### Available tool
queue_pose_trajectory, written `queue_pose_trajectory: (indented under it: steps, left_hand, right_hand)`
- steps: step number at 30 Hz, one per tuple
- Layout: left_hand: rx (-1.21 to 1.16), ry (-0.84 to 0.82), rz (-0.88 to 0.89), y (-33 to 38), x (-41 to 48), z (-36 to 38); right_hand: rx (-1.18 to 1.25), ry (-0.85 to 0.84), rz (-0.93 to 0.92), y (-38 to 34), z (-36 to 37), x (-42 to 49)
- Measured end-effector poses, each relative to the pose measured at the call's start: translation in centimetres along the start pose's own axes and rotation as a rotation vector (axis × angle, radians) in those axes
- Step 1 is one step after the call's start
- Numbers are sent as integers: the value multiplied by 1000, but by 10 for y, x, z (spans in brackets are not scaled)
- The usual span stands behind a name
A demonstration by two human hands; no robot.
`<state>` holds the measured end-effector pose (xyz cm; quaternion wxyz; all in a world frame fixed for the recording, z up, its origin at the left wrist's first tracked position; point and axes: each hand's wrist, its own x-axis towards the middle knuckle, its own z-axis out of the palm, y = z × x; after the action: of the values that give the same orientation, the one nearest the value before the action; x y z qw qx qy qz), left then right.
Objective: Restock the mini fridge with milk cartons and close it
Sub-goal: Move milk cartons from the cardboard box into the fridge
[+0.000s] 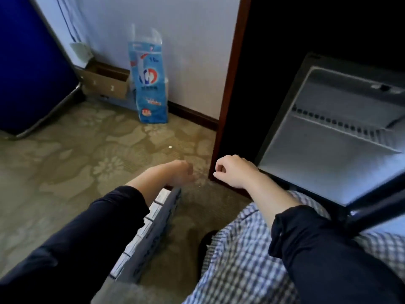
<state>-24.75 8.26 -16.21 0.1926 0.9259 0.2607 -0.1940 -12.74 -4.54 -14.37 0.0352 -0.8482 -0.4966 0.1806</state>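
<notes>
- Head view: a person crouches on the patterned carpet (pixel 65 161) in front of the open mini fridge (pixel 317 178). No cartons show in its white interior or on its wire shelf (pixel 341 128).
- The milk cartons (pixel 153 210) stand in tight rows in a grey case (pixel 162 218) on the carpet, left of the fridge and partly under the left forearm.
- The left grip (pixel 179 172) hangs over the far end of the case, left of the fridge's lower corner. Motion blur hides the fingers, so it cannot be told whether they have hold of anything.
- The right grip (pixel 232 170) is just in front of the fridge's lower left corner, fingers loosely curled and holding nothing.
- The cartons look like small, stiff paperboard packs, likely fairly heavy if full, with sides that would give under a hard squeeze.
- Packed this tightly, the first is probably best pinched by its top edges and drawn straight up, then held round the body.
- Well left of the fridge, a blue pack (pixel 151 84) leans on the wall, with an open cardboard box (pixel 105 82) beyond it.
</notes>
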Motion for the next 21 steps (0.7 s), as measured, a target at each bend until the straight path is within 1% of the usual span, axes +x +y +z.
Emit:
queue_pose_trajectory:
  steps: [4,8,11,13,15,18,21]
  left_hand:
    - [-48,9,-140,-58,-3,38]
    - [-105,13,-274,-99,-2,88]
    - [-239,57,-348,-118,-3,125]
    - [-285,126,-384,-121,-5,144]
    - [-238,215,-401,-118,-4,160]
    - [-198,365,-445,-116,-4,178]
    - [-187,486,-472,-121,-5,193]
  right_hand:
    - [15,-72,-71,-48,48,32]
    - [63,-45,-147,-67,90,46]
    - [64,-33,-210,-71,112,57]
    - [49,-22,-264,-75,121,68]
    - [30,-33,-324,-83,128,77]
    - [-14,-80,-382,-93,140,89]
    - [-84,-157,-386,-100,151,99]
